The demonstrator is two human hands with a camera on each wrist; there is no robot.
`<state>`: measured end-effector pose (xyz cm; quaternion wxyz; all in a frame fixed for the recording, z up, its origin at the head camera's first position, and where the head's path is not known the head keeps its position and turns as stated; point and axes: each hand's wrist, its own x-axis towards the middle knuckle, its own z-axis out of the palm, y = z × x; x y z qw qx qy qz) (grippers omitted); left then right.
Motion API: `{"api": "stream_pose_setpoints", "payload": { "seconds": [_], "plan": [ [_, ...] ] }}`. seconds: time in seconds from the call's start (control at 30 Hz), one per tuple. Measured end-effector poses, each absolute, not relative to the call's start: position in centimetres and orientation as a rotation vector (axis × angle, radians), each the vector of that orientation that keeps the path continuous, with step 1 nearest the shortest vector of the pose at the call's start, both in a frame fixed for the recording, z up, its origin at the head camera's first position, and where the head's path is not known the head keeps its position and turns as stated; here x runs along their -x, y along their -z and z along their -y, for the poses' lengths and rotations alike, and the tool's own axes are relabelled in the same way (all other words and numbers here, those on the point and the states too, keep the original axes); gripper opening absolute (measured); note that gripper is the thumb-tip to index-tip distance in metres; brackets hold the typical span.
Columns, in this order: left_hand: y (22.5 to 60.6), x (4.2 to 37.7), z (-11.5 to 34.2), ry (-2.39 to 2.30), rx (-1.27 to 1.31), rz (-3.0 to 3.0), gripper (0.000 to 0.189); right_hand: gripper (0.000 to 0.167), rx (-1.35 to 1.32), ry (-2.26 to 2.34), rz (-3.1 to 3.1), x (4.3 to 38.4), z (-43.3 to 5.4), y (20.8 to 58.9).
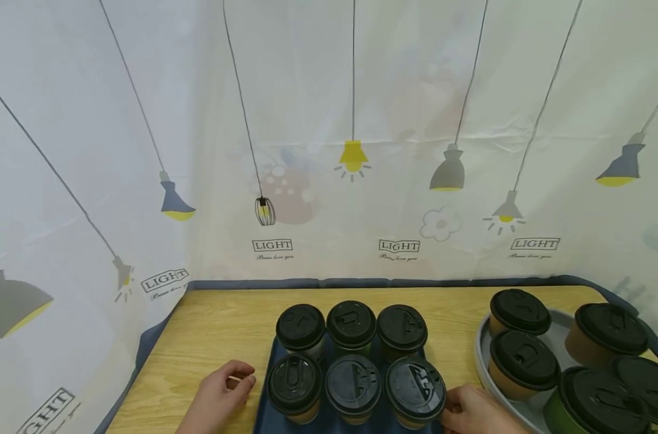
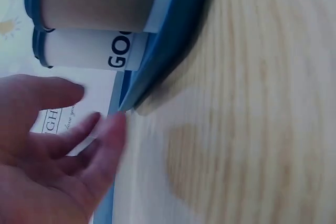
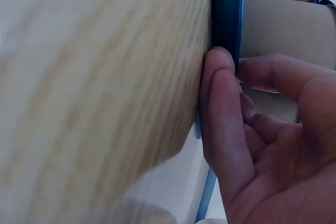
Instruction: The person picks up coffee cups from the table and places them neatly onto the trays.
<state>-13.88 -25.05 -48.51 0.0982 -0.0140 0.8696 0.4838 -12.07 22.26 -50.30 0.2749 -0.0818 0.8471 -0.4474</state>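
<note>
A dark blue tray carries several paper cups with black lids, in two rows; one front lid shines with glare. My right hand is at the tray's right side. In the right wrist view, its thumb and fingers pinch the blue rim beside a brown cup. My left hand hovers just left of the tray with fingers loosely bent and nothing in them. The left wrist view shows its fingertips close to the tray corner, below a white lettered cup.
To the right stands a round grey tray holding several more lidded cups, brown ones and a green one. The wooden table ends at a printed cloth backdrop behind and at the sides.
</note>
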Motion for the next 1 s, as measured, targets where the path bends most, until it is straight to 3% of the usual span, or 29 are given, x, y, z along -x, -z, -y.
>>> {"api": "stream_pose_setpoints", "payload": {
  "seconds": [0.6,1.0],
  "plan": [
    [49.3,16.1,24.3,-1.294,0.087,-2.522,0.019,0.019,-0.011,1.122,-2.356,12.6,-19.9,49.0],
    [49.1,17.8,23.8,-1.290,0.079,-2.666,0.020,0.023,0.087,1.075,-2.555,13.8,-19.2,48.5]
  ]
}}
